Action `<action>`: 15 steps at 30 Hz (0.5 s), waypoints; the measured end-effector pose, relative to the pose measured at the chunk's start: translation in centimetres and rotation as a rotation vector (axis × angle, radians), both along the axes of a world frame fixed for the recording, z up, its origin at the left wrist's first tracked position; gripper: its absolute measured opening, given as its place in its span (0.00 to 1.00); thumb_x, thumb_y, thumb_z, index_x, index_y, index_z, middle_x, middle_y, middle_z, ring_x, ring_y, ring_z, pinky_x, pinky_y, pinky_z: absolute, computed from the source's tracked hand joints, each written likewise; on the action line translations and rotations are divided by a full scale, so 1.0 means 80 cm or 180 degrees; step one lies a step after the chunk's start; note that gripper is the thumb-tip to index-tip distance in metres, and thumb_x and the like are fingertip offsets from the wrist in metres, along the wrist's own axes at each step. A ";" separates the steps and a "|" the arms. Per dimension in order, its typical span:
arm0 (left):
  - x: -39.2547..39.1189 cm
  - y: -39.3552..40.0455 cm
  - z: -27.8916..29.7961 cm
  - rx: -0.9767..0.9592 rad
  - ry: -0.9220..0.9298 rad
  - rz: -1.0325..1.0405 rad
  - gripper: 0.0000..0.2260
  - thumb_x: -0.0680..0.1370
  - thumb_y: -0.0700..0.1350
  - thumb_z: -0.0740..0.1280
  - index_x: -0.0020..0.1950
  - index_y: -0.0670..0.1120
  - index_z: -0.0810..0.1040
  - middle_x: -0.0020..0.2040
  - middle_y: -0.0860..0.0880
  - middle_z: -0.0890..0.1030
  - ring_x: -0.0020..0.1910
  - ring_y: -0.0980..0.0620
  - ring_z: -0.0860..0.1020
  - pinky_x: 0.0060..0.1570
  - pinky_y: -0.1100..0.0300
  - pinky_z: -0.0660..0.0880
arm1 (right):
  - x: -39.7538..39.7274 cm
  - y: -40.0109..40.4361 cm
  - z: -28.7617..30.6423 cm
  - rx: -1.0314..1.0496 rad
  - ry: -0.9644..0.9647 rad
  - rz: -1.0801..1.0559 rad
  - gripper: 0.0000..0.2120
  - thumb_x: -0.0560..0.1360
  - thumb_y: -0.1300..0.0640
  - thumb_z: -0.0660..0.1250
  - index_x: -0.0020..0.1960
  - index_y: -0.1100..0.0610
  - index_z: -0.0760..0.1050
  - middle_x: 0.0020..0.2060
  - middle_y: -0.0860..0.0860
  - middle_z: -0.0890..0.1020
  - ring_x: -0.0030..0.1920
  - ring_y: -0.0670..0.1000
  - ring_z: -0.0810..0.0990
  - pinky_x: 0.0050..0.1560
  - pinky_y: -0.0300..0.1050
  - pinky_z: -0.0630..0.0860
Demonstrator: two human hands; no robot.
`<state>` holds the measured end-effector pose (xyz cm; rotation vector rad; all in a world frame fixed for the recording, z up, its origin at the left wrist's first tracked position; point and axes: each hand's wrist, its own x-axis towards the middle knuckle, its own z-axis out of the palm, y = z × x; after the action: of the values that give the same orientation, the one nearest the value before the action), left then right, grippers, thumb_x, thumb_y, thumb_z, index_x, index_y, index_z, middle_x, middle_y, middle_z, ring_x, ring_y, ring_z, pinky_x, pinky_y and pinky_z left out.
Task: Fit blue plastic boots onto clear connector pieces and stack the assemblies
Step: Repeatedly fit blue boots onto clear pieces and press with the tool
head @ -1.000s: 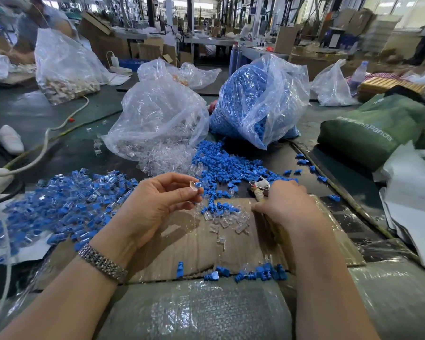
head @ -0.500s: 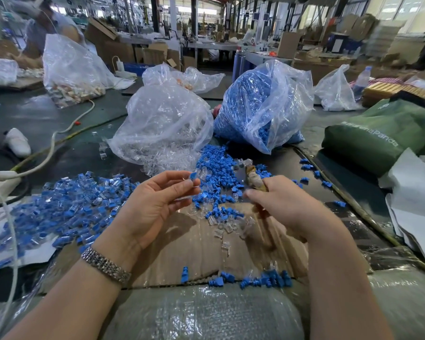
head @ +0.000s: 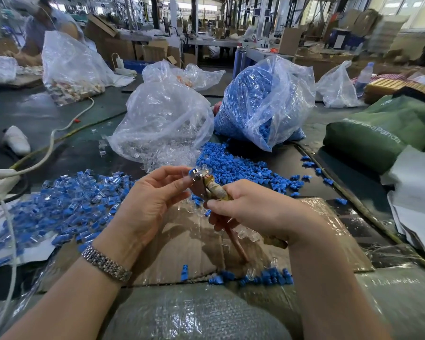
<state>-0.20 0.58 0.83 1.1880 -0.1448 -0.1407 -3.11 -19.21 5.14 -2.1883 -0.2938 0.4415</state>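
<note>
Up front, left hand (head: 155,200) pinches a blue boot (head: 192,171) against the pliers (head: 203,186) gripped by right hand (head: 250,212).

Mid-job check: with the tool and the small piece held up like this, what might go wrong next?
1. The left hand pinches the small piece right at the metal tip of the pliers-like tool gripped in the right hand; a slip might nick the fingertips.
2. The piece is held over the loose blue boots; if dropped, it would probably be hard to find.
3. Blue pieces sit at the near edge of the cardboard sheet; a forearm might sweep them off.
</note>
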 end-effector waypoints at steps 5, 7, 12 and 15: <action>-0.004 0.001 -0.002 0.0592 -0.0405 0.0226 0.06 0.69 0.42 0.74 0.44 0.50 0.87 0.48 0.45 0.86 0.45 0.53 0.83 0.47 0.62 0.81 | 0.001 0.007 -0.004 -0.0180 0.0000 -0.0021 0.14 0.84 0.50 0.62 0.45 0.58 0.75 0.41 0.57 0.86 0.42 0.59 0.86 0.55 0.63 0.81; -0.004 -0.001 -0.003 0.0755 -0.0503 0.0327 0.07 0.69 0.43 0.74 0.45 0.51 0.87 0.47 0.46 0.87 0.45 0.55 0.83 0.46 0.63 0.80 | 0.003 0.009 -0.008 -0.0268 -0.0080 -0.0048 0.16 0.84 0.49 0.62 0.42 0.57 0.73 0.36 0.54 0.82 0.33 0.52 0.81 0.46 0.55 0.82; -0.004 -0.001 -0.005 0.0970 -0.0567 0.0467 0.09 0.69 0.45 0.74 0.47 0.52 0.87 0.48 0.47 0.87 0.47 0.53 0.83 0.50 0.58 0.78 | 0.004 0.010 -0.010 -0.0389 -0.0235 -0.0131 0.17 0.84 0.49 0.62 0.39 0.55 0.71 0.27 0.47 0.76 0.25 0.46 0.75 0.31 0.41 0.74; -0.004 0.000 -0.003 0.1115 -0.0651 0.0540 0.09 0.69 0.46 0.74 0.48 0.51 0.87 0.48 0.48 0.87 0.50 0.51 0.84 0.53 0.56 0.80 | 0.003 0.010 -0.009 -0.0329 -0.0214 -0.0118 0.16 0.84 0.48 0.62 0.42 0.57 0.72 0.31 0.51 0.80 0.27 0.47 0.79 0.34 0.44 0.78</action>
<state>-0.53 0.61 0.55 1.5576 -0.2035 0.1102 -2.87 -18.40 4.38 -2.3090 -0.2718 0.3704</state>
